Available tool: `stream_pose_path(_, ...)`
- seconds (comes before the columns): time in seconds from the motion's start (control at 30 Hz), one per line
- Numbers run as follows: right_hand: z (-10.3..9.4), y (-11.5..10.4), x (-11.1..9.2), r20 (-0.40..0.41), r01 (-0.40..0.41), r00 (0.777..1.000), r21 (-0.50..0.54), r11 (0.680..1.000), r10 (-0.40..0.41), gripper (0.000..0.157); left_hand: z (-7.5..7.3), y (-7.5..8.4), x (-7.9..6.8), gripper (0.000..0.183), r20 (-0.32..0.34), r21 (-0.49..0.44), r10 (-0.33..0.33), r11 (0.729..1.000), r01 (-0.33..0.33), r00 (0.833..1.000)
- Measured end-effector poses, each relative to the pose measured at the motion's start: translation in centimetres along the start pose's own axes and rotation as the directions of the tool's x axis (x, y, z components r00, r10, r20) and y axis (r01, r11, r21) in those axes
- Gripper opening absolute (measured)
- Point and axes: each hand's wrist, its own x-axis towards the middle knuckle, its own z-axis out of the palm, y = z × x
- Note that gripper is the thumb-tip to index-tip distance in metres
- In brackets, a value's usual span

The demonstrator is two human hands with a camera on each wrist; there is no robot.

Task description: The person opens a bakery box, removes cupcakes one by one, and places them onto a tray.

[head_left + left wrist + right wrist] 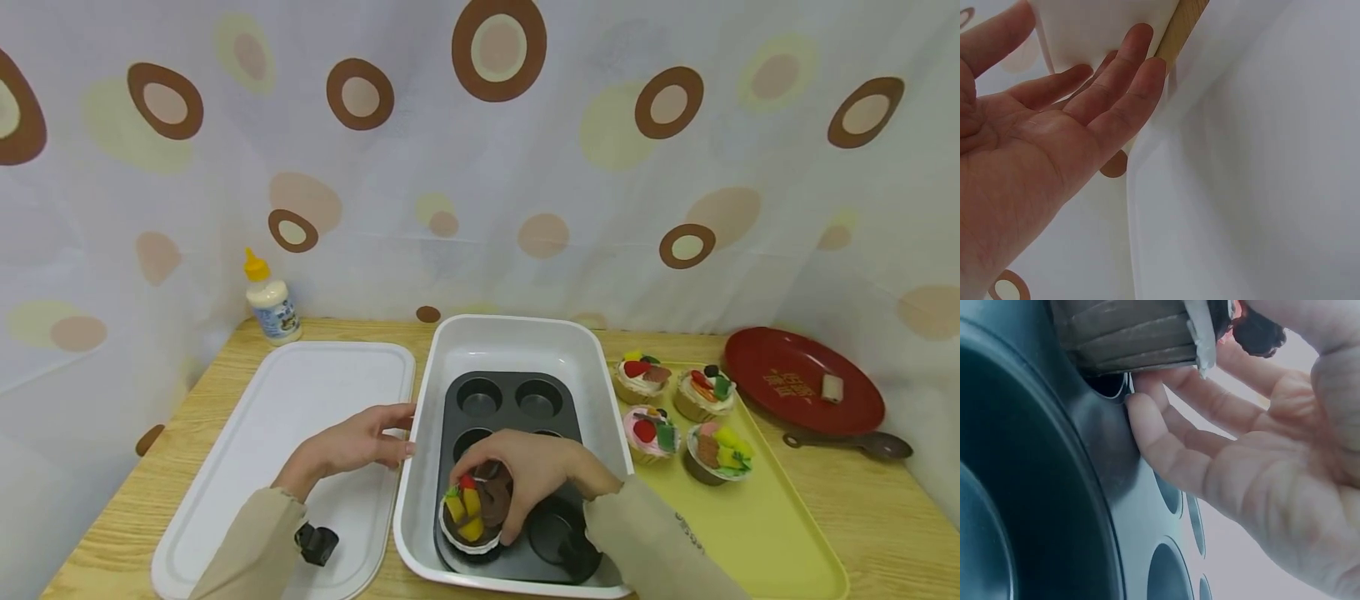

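A toy cupcake with chocolate, yellow and red toppings is at the front left cup of a dark muffin tin. My right hand grips the cupcake from above, thumb on one side and fingers on the other. In the right wrist view the brown cupcake's ridged wrapper stands tilted or raised over a cup opening. The tin lies inside a white plastic bin. My left hand rests its fingertips at the bin's left outer wall, palm visible and fingers loosely extended in the left wrist view.
At left lies a white lid, with a small black object on it and a glue bottle behind. A yellow tray at right bears several toy cupcakes. Beyond it are a red plate and a dark spoon.
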Motion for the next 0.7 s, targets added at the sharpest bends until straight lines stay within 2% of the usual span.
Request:
stream_pose_path(0.2, -0.3, -0.1, -0.3, -0.033, 0.008, 0.999, 0.007, 1.000, -0.008, 0.068, 0.0, -0.1, 0.1, 0.060, 0.002, -0.002, 0.000, 1.000, 0.000, 1.000)
stream_pose_path(0.37, -0.5, -0.2, -0.4, -0.130, 0.034, 0.991, 0.035, 0.999, -0.029, 0.067, 0.0, -0.2, 0.1, 0.061, 0.009, 0.004, -0.007, 1.000, 0.007, 1.000)
stream_pose_path(0.57, -0.9, -0.6, -0.6, -0.269, -0.040, 0.961, 0.117, 0.992, 0.070, 0.058, -0.1, -0.2, 0.2, 0.062, 0.006, 0.016, -0.020, 1.000, 0.020, 1.000)
stream_pose_path(0.7, -1.2, -1.1, -0.8, -0.333, -0.066, 0.936, 0.150, 0.987, 0.113, 0.058, -0.1, -0.1, 0.1, 0.063, 0.003, 0.014, -0.025, 1.000, 0.025, 1.000)
